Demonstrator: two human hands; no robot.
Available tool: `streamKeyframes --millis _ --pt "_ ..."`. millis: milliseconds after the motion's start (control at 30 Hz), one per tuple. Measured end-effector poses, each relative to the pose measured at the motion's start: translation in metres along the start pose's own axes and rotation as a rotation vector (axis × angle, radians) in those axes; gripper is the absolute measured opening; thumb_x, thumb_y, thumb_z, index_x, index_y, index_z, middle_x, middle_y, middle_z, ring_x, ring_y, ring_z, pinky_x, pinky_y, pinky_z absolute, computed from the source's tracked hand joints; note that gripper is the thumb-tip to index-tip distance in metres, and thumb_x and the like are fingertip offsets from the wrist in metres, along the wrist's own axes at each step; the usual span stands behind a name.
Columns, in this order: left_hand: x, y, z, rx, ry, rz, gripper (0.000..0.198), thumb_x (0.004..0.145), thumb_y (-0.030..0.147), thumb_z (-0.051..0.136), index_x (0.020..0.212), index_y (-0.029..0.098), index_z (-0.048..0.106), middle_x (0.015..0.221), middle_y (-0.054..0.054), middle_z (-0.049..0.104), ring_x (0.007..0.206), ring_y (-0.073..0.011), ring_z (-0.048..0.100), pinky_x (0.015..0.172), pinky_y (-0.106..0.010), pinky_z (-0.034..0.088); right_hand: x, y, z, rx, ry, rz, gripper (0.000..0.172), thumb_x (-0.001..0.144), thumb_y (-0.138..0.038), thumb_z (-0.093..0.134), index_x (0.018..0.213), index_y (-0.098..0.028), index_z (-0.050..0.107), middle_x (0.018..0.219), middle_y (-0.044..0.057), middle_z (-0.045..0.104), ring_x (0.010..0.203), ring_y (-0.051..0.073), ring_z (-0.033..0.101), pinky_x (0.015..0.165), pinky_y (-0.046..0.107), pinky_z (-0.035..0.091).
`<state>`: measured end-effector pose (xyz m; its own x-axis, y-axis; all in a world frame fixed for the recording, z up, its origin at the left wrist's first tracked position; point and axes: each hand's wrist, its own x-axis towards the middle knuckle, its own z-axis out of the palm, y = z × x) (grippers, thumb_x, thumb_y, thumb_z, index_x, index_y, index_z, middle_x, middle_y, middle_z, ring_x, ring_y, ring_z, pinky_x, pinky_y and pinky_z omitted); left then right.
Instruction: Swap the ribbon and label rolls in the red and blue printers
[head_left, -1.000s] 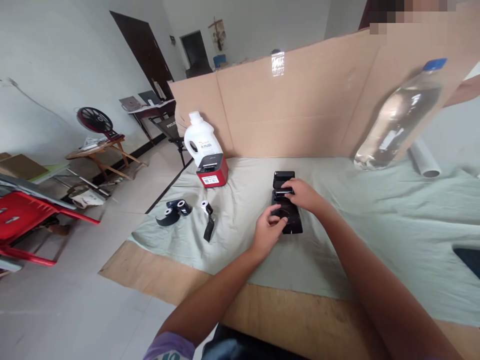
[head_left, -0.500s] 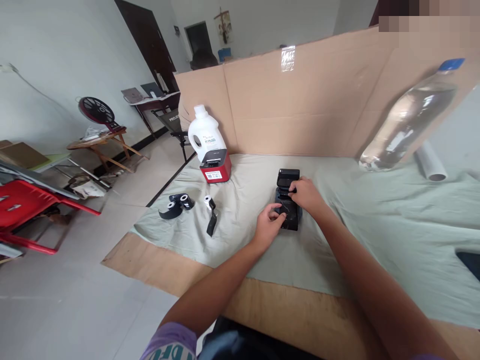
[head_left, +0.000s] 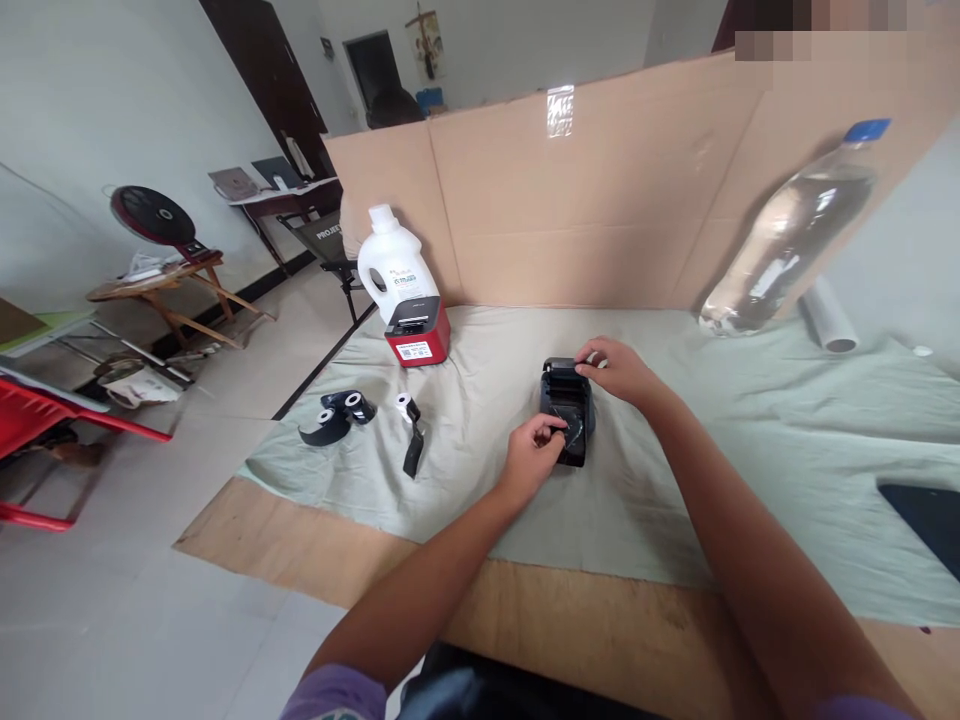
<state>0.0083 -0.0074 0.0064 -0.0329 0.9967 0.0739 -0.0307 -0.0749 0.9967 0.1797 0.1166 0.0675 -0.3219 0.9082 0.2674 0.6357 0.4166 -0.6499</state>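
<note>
A small black printer (head_left: 568, 445) sits on the cloth in front of me, and its lid (head_left: 560, 366) is raised at the back. At the lid's right corner, the thumb and fingers of my right hand (head_left: 619, 372) pinch its edge. My left hand (head_left: 531, 455) is at the front left of the printer, thumb and forefinger pressed together over its dark inside. What those fingertips hold, if anything, is too dark to make out. Left of the hands lie a small roll with a black tail (head_left: 411, 425) and more black rolls (head_left: 346, 410).
A red and black printer (head_left: 420, 340) stands before a white jug (head_left: 396, 260). An upright cardboard sheet (head_left: 570, 220) bounds the back. A large clear bottle (head_left: 795, 230) leans at the right, near a white tube (head_left: 829, 320). A dark flat object (head_left: 926, 515) lies at the right edge.
The printer's lid has tilted, and its open inside shows more now. My right hand has shifted from the printer's middle up to the lid's edge. The view has turned slightly right.
</note>
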Motion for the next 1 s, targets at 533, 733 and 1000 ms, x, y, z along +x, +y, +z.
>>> streamKeyframes --millis 533,733,1000 --pt "-0.001 -0.005 -0.001 0.019 -0.003 -0.020 0.010 0.077 0.025 0.064 0.084 0.022 0.070 0.060 0.005 0.045 0.055 -0.0106 0.039 0.056 -0.025 0.032 -0.005 0.014 0.013 0.064 -0.192 0.364 0.047 0.074 -0.028 0.073 0.119 -0.019 0.061 0.119 0.013 0.067 0.090 0.021 0.064 0.076 0.031 0.051" --pt "-0.003 -0.004 0.000 0.008 -0.008 -0.002 0.009 0.078 0.026 0.064 0.083 0.021 0.070 0.058 0.005 0.044 0.054 -0.0106 0.039 0.056 -0.025 0.033 -0.008 0.007 0.018 0.099 -0.145 0.406 0.045 0.076 -0.021 0.072 0.119 -0.018 0.061 0.120 0.013 0.068 0.092 0.021 0.065 0.077 0.031 0.052" --pt "0.008 -0.005 -0.015 0.169 0.173 0.168 0.026 0.085 0.024 0.057 0.110 0.021 0.067 0.103 -0.007 0.069 0.092 -0.0190 0.064 0.085 -0.031 0.050 -0.016 -0.007 0.019 0.204 -0.155 0.604 0.061 0.078 -0.026 0.076 0.133 -0.016 0.052 0.123 0.015 0.066 0.083 0.019 0.067 0.061 0.027 0.053"
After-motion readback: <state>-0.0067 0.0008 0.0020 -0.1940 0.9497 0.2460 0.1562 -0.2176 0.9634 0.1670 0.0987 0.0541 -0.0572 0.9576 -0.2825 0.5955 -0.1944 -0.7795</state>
